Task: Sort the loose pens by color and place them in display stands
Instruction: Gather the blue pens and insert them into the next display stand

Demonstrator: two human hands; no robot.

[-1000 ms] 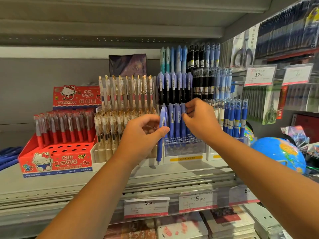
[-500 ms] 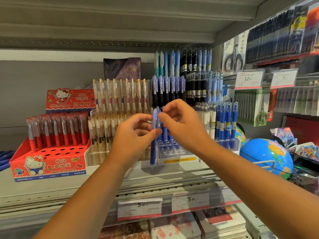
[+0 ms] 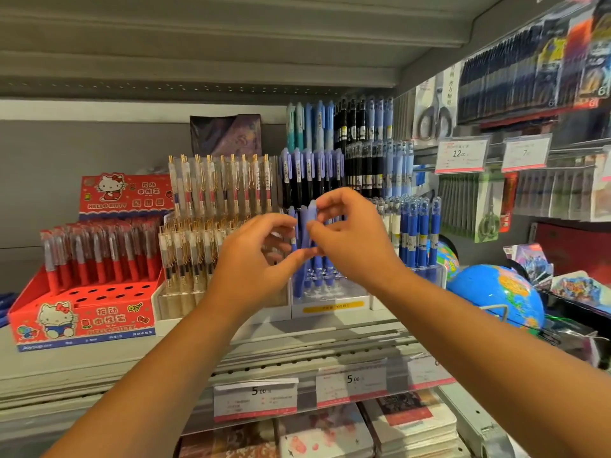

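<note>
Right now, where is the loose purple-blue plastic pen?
The pen is upright at the centre of the head view, pinched between the left hand and the right hand, in front of the clear plastic display stand.

A grey shelf (image 3: 99, 365) carries stands in a row; at its left end a red display box (image 3: 82, 320) of red pens (image 3: 99, 256); at the middle a clear stand (image 3: 185, 299) of gold-clipped pens (image 3: 218, 193); just beside it, rightward, a tiered stand (image 3: 330, 304) of blue pens (image 3: 310, 173); price tags (image 3: 256, 399) line the front edge.
</note>
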